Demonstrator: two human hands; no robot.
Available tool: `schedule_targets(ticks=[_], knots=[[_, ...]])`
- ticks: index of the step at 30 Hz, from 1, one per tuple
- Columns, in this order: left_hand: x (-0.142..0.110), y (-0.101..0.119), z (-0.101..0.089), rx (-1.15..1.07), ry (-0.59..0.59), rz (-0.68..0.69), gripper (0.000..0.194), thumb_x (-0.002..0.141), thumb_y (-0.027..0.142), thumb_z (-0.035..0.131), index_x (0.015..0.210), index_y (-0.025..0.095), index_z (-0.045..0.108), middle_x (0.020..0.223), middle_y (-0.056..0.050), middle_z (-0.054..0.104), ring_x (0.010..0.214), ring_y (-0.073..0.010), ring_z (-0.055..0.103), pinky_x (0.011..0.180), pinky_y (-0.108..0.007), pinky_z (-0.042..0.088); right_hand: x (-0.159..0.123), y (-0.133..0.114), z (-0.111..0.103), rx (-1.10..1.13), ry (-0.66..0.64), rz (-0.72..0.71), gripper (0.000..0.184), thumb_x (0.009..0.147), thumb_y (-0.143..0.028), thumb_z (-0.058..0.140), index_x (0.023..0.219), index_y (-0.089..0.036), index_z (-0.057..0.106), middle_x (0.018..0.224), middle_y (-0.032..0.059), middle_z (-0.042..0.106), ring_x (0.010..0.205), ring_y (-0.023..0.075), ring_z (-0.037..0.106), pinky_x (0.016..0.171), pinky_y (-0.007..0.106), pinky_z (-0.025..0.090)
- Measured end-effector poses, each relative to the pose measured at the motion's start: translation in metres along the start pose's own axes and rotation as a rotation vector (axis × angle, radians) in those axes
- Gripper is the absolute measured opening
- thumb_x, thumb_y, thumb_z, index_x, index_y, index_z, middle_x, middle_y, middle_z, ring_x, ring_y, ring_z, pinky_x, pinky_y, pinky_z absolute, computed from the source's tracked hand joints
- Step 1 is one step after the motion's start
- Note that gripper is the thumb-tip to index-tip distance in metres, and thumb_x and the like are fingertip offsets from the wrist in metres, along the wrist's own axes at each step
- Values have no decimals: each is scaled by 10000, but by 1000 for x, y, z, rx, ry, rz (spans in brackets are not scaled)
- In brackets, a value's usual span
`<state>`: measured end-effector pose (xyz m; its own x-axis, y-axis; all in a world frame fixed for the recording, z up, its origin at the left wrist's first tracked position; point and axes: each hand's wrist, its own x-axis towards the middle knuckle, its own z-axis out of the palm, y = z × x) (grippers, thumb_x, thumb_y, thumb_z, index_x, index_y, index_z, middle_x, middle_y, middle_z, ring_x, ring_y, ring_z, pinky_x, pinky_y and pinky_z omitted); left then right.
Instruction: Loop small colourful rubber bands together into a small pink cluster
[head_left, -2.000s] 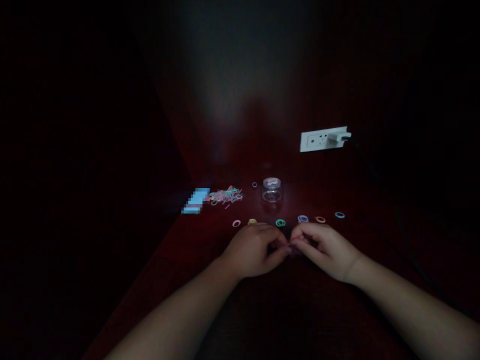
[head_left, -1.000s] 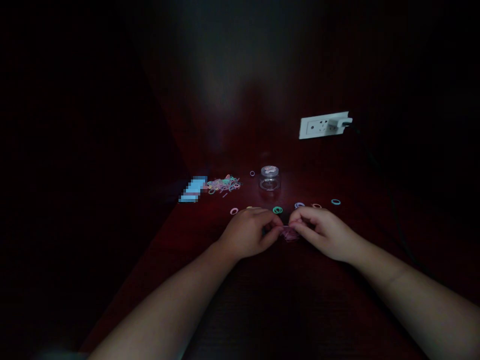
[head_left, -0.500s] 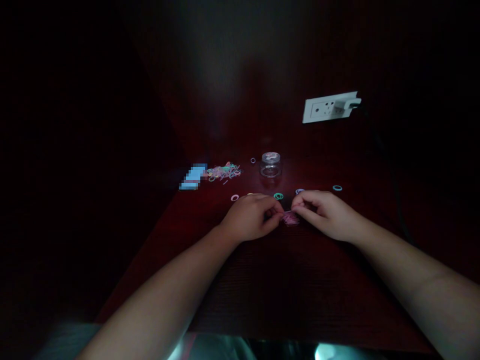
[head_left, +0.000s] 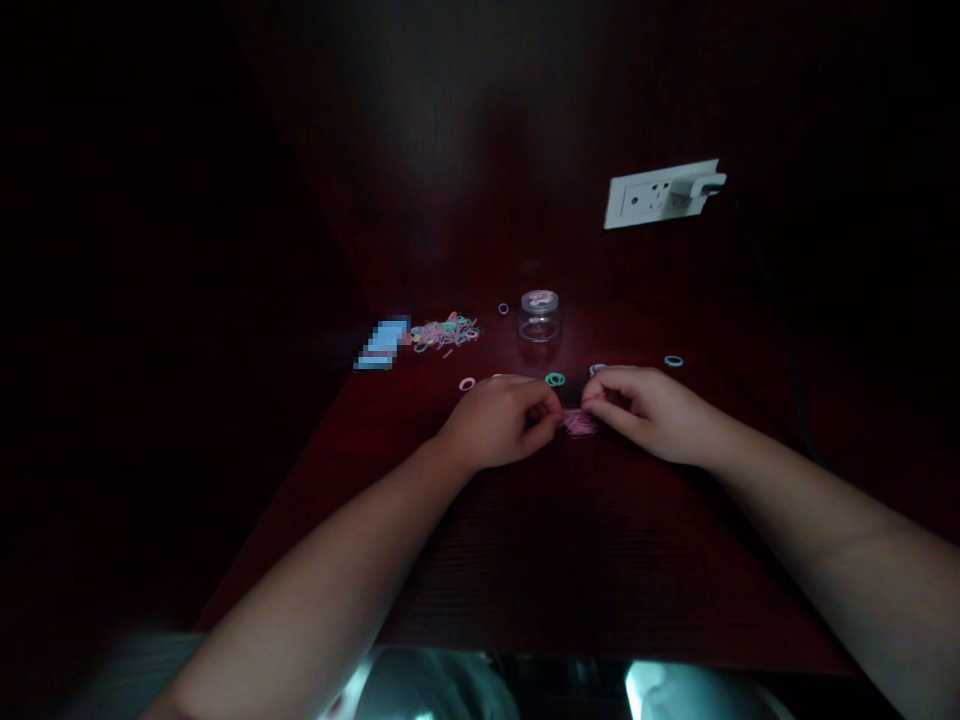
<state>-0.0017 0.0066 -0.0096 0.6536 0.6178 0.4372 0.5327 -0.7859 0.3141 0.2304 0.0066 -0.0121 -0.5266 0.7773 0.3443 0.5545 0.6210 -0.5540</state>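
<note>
Left hand [head_left: 499, 420] and right hand [head_left: 651, 414], fingers curled inward (whether shut on anything, I cannot tell), seem busy with pink elastic bands [head_left: 580, 424]; the next move needs a light touch.

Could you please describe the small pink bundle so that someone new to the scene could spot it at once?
On the dark red table, find the left hand and the right hand facing each other. The pink bundle lies in the gap between them. Unlike the mixed-colour pile farther back and the pale pink ring, it is a dense, all-pink clump.
</note>
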Motion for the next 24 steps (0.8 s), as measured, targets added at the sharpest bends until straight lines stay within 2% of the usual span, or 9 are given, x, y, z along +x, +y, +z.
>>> schedule_targets(ticks=[7, 10, 19, 24], knots=[[1, -4, 3, 16, -78, -28, 103, 872, 239, 594, 921, 199, 676, 857, -1, 715, 787, -148, 652, 767, -304, 489, 1, 8, 2, -101, -20, 4, 155, 889, -256, 573, 762, -195, 637, 715, 16, 633, 625, 143, 548, 619, 281, 386], [2, -3, 4, 18, -75, -53, 134, 885, 272, 602, 976, 201, 669, 913, -17, 718, 849, -166, 655, 797, -321, 499, 2, 10, 3, -125, -43, -15, 144, 888, -236, 567, 769, -198, 638, 710, 11, 624, 637, 145, 546, 635, 283, 388], [1, 1, 8, 95, -93, -51, 416, 854, 397, 674, 1220, 206, 620, 1239, -93, 646, 1114, -262, 594, 1000, -449, 459, 2, 12, 3, -146, -64, -32, 165, 893, -249, 559, 756, -201, 637, 682, 2, 621, 615, 140, 531, 631, 282, 388], [3, 3, 12, 139, -123, -71, 468, 867, 449, 650, 1257, 193, 615, 1222, -100, 664, 1096, -273, 603, 983, -450, 461, 2, 13, 3, -162, -36, -18, 145, 874, -232, 585, 745, -202, 643, 689, 3, 622, 621, 140, 542, 643, 288, 387]])
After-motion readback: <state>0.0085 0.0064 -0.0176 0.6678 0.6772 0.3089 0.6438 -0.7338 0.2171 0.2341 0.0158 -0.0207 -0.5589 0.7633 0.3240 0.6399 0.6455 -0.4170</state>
